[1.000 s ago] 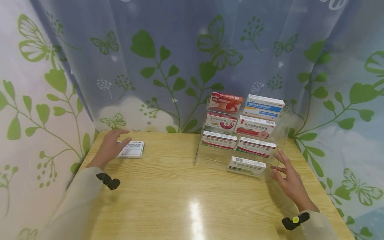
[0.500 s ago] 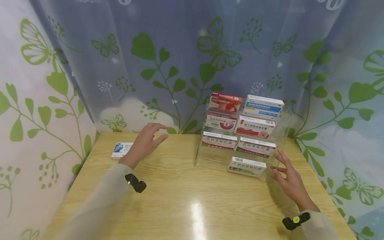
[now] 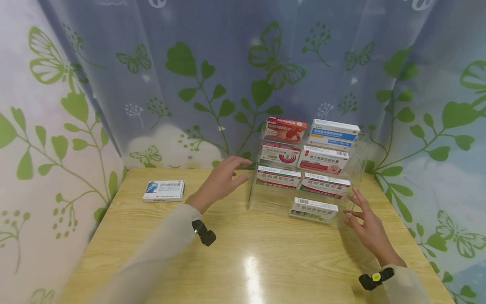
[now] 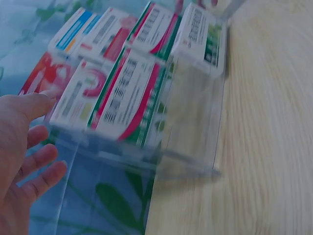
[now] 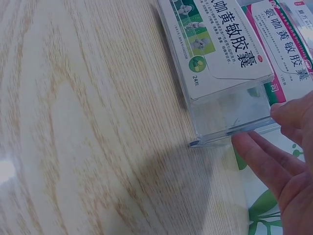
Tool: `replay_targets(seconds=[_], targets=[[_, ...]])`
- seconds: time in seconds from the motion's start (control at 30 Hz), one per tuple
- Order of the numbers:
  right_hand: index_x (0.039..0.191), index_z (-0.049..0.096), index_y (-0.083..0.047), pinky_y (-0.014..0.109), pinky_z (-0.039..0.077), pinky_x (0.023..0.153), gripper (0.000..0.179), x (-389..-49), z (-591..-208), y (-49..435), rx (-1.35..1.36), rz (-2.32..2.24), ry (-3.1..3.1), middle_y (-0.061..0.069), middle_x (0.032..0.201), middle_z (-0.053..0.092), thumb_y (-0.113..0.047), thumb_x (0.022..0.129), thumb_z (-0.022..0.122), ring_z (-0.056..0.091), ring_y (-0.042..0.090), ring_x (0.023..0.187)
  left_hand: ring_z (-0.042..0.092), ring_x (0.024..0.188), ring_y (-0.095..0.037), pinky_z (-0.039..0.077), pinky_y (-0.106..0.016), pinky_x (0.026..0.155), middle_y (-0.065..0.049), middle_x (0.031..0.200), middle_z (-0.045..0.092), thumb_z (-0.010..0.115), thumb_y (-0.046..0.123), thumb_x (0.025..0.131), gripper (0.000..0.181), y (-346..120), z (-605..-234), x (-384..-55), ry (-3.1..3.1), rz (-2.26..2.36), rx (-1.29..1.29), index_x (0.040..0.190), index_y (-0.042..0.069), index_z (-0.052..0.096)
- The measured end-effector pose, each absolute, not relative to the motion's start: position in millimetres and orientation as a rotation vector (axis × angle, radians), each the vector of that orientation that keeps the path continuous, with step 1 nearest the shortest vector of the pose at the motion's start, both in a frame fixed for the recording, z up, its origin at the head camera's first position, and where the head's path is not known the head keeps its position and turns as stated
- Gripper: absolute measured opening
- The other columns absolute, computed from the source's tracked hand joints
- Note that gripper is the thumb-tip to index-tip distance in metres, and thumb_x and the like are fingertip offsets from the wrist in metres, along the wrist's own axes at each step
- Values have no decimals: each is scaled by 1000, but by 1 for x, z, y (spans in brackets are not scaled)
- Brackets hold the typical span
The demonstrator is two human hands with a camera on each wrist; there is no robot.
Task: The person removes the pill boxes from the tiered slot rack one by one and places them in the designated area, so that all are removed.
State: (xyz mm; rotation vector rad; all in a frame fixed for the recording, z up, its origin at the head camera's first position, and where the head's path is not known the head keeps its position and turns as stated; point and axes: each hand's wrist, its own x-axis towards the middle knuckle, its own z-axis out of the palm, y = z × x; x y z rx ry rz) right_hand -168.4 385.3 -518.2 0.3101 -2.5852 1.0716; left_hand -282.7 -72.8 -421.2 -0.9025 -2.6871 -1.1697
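A clear plastic display rack (image 3: 357, 158) stands on the table, holding several medicine boxes in tiers. My left hand (image 3: 220, 181) is just left of the rack, thumb and fingers spread and nothing held. In the left wrist view its fingertips (image 4: 48, 155) are close to the rack's side, by the box with a red ring pattern (image 4: 80, 94). My right hand (image 3: 370, 230) touches the rack's right side at the lower tiers. The right wrist view has its fairly straight fingers (image 5: 257, 156) against the clear side panel, next to the white-and-green box (image 5: 220, 49) on the bottom tier.
A white-and-blue medicine box (image 3: 164, 191) lies flat at the table's far left. The wooden table (image 3: 212, 261) reaches back to a blue curtain (image 3: 224, 46) with green leaf and butterfly prints, close behind the rack.
My left hand has moved right, from over the white-and-blue box at the far left to the rack's left side, and that box is now uncovered. My right hand has stayed at the rack.
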Motion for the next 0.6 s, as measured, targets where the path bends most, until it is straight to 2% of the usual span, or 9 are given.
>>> replay_targets(seconds=[0.2, 0.43, 0.6], targets=[[176, 18, -18, 8, 58, 71, 93, -167, -519, 385, 326, 1080, -2578, 35, 155, 52, 15, 102, 64, 53, -25, 106, 66, 129, -29, 59, -45, 106, -8, 144, 66, 72, 28, 108, 44, -36, -423, -279, -2673, -1209, -1017, 148, 13, 64], [176, 18, -20, 7, 57, 71, 93, -168, -518, 385, 302, 1051, -2593, 34, 156, 53, 12, 102, 64, 52, -26, 105, 68, 124, -28, 59, -44, 106, -8, 144, 67, 72, 24, 108, 40, -3, -433, -276, -2707, -1229, -1074, 145, 13, 65], [176, 18, -20, 4, 55, 71, 91, -167, -518, 385, 300, 1030, -2605, 35, 155, 55, 10, 103, 64, 52, -26, 104, 67, 126, -28, 57, -41, 108, -7, 147, 66, 70, 25, 110, 43, 16, -441, -271, -2759, -1174, -1120, 150, 14, 63]])
